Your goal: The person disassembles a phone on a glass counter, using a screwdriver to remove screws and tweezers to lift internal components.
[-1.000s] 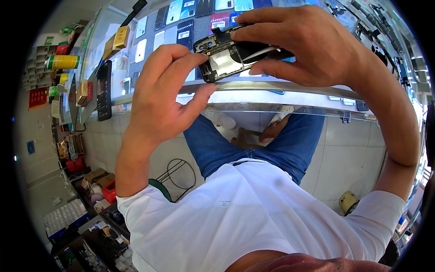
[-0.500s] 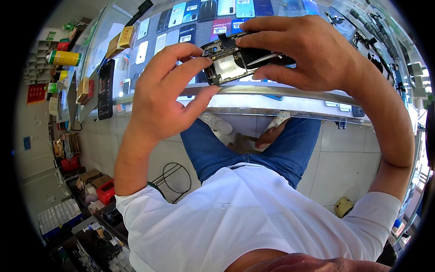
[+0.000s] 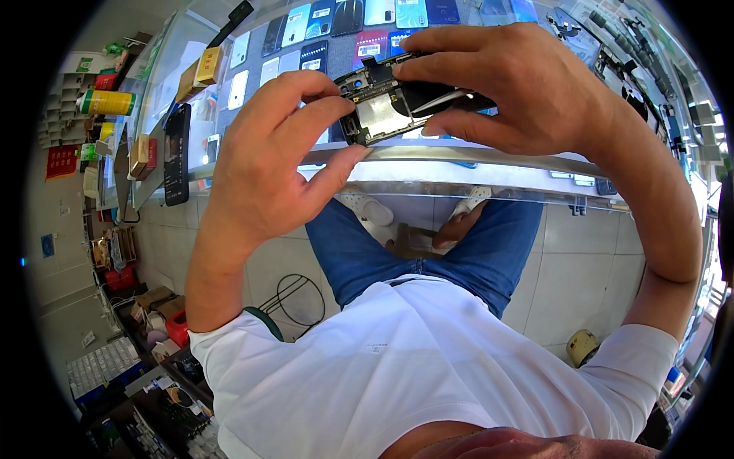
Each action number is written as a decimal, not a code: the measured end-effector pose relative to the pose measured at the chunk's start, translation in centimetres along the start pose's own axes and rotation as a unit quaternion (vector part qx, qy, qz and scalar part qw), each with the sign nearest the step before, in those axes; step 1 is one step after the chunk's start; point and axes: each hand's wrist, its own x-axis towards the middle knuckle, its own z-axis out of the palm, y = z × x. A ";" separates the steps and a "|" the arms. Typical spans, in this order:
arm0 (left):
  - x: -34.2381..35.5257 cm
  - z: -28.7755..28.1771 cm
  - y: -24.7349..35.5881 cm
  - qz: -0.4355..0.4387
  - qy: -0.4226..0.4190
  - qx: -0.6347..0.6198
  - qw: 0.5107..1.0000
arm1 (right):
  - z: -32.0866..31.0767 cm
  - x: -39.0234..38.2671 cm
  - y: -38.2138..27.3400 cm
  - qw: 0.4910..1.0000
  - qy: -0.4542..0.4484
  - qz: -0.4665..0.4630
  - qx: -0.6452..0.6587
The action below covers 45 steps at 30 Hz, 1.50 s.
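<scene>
Surface [image 3: 497, 159], one: glass-topped display case, pale metal rim along the front; inside, on grey lining, rows of phones [image 3: 348, 17], mostly blue, black and white, one red.

Blue-edged tray [image 3: 122, 382], one: low, left of and nearer than the surface; pale pieces in rows inside, kind too small to tell.

Hands, two, both above the front rim of the surface. Left hand [image 3: 271, 161]: thumb and fingertips pinched on the near-left end of an opened phone [image 3: 382, 115]. Right hand [image 3: 527, 88]: fingers bent around slim tweezers, index fingertip on the phone's far edge.

Red container [image 3: 177, 329], one: low, left of and nearer than the surface; contents hidden.

Yellow can [image 3: 107, 102], one: beyond the left end of the surface; contents hidden.

Yellow box [image 3: 209, 65], one: at the left end of the surface; contents hidden.

Opened phone, one: held over the front rim of the surface, inner face up, silver panel exposed. Long axis roughly along the rim, slightly slanted, right end farther from it; end with round openings toward the left.

Tweezers [image 3: 443, 99], one: silver, above the surface, tips toward the left, over the phone's inside; contact not possible to tell.
</scene>
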 end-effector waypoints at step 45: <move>2.4 0.2 -0.8 0.067 -0.038 0.042 0.996 | -1.5 0.3 0.2 0.995 -0.098 0.017 0.001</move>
